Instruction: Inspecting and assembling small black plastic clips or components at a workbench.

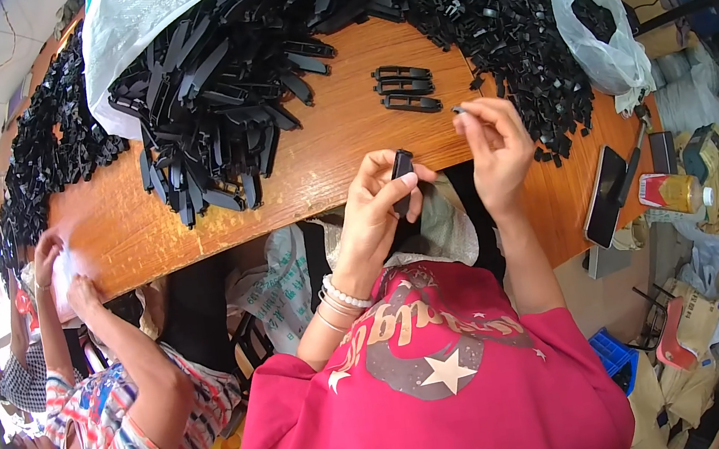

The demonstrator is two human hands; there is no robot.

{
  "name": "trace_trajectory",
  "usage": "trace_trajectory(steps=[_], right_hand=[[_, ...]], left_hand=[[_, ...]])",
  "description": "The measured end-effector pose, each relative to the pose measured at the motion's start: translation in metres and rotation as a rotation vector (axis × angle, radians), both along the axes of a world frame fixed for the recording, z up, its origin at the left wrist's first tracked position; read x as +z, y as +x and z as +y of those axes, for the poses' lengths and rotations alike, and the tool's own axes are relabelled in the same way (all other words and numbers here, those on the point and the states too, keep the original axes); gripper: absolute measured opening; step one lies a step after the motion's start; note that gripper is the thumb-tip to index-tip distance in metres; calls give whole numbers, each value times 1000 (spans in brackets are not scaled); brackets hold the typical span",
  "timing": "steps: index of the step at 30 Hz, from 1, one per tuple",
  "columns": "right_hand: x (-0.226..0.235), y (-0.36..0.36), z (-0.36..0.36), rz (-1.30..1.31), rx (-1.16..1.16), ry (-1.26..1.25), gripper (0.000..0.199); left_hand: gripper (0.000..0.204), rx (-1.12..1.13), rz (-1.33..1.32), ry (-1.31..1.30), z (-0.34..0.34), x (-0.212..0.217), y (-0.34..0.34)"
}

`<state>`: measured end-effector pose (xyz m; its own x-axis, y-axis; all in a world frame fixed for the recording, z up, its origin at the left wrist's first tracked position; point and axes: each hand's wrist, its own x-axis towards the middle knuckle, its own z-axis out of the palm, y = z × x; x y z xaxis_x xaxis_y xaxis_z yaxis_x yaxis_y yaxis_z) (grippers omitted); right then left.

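Note:
My left hand (369,214) is closed around a slim black plastic part (403,164), held up over the table's front edge. Just to its right, my right hand (501,154) pinches a small dark piece (459,109) between thumb and fingertips; its exact kind is too small to make out. The two hands are apart. Beyond them on the brown wooden table (311,204), several similar black parts (406,87) lie stacked side by side in a short row.
Long black parts (209,71) spill from a white sack (145,6). Small black pieces (507,29) are heaped at right, beside a plastic bag (592,17). A phone (603,195) and a bottle (672,192) stand at the right edge. A co-worker (126,395) sits at left.

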<state>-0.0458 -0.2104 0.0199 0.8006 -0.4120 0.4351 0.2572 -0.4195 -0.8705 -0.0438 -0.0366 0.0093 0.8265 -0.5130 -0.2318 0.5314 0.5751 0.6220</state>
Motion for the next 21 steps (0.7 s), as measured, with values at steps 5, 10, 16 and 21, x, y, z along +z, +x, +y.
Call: trace_trajectory(steps=[5, 10, 16, 21], right_hand=[[9, -21, 22, 92, 77, 272, 8], [9, -31, 33, 82, 136, 217, 11], [26, -44, 42, 37, 290, 382, 10], [16, -44, 36, 166, 250, 151, 9]], left_hand=[[33, 35, 133, -61, 1, -1, -1], [20, -10, 267, -186, 1, 1, -2], [22, 111, 91, -38, -4, 5, -13], [38, 37, 214, -39, -1, 2, -16]])
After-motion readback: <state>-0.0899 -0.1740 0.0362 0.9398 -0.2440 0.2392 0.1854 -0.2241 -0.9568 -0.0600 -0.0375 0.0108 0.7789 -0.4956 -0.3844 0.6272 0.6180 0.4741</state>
